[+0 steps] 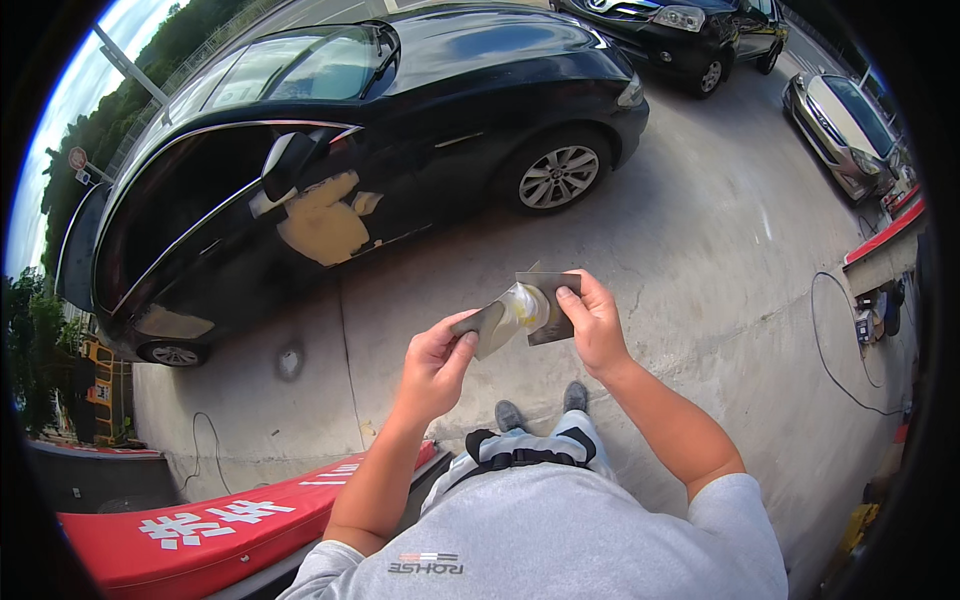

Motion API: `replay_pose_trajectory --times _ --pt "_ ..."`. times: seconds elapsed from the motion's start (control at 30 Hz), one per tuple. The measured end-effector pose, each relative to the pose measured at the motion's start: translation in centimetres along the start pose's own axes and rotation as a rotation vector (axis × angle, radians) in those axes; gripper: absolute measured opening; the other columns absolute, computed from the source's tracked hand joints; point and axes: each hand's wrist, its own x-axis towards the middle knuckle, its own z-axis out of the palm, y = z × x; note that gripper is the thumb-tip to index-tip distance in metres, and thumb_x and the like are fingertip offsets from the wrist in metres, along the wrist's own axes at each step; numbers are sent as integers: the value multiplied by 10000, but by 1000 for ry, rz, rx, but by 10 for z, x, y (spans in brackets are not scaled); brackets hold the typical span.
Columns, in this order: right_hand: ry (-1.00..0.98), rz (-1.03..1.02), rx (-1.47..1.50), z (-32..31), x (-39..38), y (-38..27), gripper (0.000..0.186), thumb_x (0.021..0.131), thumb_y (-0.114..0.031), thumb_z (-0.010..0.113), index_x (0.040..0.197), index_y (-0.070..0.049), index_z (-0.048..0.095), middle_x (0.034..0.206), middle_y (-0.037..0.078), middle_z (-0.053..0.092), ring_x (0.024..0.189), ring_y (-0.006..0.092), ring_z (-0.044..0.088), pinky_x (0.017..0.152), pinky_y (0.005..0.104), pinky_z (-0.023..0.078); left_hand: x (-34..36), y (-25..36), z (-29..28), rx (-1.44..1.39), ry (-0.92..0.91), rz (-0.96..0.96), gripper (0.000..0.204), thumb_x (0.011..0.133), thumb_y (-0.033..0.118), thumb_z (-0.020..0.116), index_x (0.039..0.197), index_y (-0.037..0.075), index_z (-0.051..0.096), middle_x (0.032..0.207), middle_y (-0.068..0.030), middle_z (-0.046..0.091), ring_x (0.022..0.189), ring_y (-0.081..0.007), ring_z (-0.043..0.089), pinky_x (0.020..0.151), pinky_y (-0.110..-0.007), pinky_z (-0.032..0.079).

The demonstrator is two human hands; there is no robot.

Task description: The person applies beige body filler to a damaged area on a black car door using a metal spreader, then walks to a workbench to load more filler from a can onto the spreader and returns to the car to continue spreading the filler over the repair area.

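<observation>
My left hand (432, 368) is closed on one thin, flat putty spreader (488, 328). A second, darker rectangular putty spreader (551, 329) is pinched between the thumb and fingers of my right hand (601, 328). Between the two blades lies a dab of pale putty (529, 303) with yellow streaks, touching both. The hands are held out in front of my body, above the ground. Beyond them stands a black car (430, 150), its side bearing a large tan filler patch (325, 228) below the mirror. Another tan patch (172, 322) is near the rear wheel.
A red covered board (230, 520) with white lettering runs along my lower left. Two more cars, one black (690, 40) and one silver (840, 125), are parked at the far right. Thin cables (822, 345) lie on the concrete. Small equipment (878, 310) sits at the right edge.
</observation>
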Motion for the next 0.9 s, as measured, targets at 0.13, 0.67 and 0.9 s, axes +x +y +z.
replay_pose_trajectory --times 0.13,0.67,0.9 --pt "51 47 182 14 -15 16 194 1078 -91 506 1199 -23 642 1161 67 718 1068 134 658 971 326 523 0 -4 22 8 -9 -59 343 1027 37 608 1359 -22 667 1028 -54 736 886 -88 624 791 -255 524" --pt "-467 -8 9 -19 -1 -35 248 1014 1 598 1230 14 719 1169 94 746 1062 192 683 963 339 537 -21 -9 2 218 -6 -55 154 989 19 670 1119 -21 741 766 -33 695 702 -67 587 644 -260 505" --pt "-566 -39 -669 -49 -1 -36 277 967 45 608 1215 14 726 1072 140 769 984 180 702 866 316 555 -27 -12 -6 65 55 -126 171 1022 71 659 1158 -10 722 920 -6 708 791 -55 605 709 -236 515"
